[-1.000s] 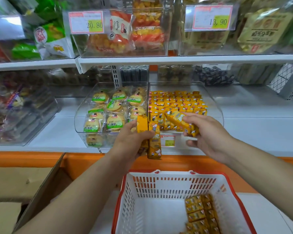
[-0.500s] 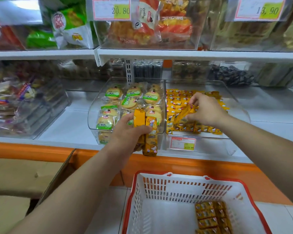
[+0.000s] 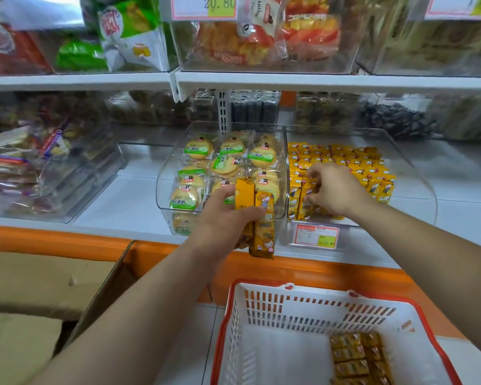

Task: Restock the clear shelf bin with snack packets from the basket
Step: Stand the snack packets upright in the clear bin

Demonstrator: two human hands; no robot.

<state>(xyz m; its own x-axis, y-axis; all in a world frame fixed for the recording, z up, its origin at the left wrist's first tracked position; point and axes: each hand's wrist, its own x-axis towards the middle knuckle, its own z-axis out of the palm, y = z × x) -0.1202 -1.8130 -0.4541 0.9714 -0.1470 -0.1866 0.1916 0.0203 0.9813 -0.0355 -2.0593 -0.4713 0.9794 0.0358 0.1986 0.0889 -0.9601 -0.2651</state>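
My left hand [image 3: 225, 215] grips a small bunch of yellow snack packets [image 3: 258, 218], held upright in front of the shelf edge. My right hand [image 3: 332, 190] reaches into the clear shelf bin [image 3: 417, 173], its fingers curled on yellow packets [image 3: 303, 201] standing at the bin's front left. Rows of the same yellow packets [image 3: 353, 162] fill the bin behind. Below, a white basket with a red rim [image 3: 264, 329] holds several more yellow packets [image 3: 356, 359] at its right side.
A neighbouring clear bin [image 3: 172, 168] of round green-labelled cakes stands left of the target bin. A price tag [image 3: 315, 237] hangs on the bin's front. An open cardboard box [image 3: 53, 279] sits at lower left. An upper shelf [image 3: 261, 79] overhangs the bins.
My right hand has gone lower and to the front left of the bin with its packets, setting them among the standing ones. The left hand stays put with its bunch.
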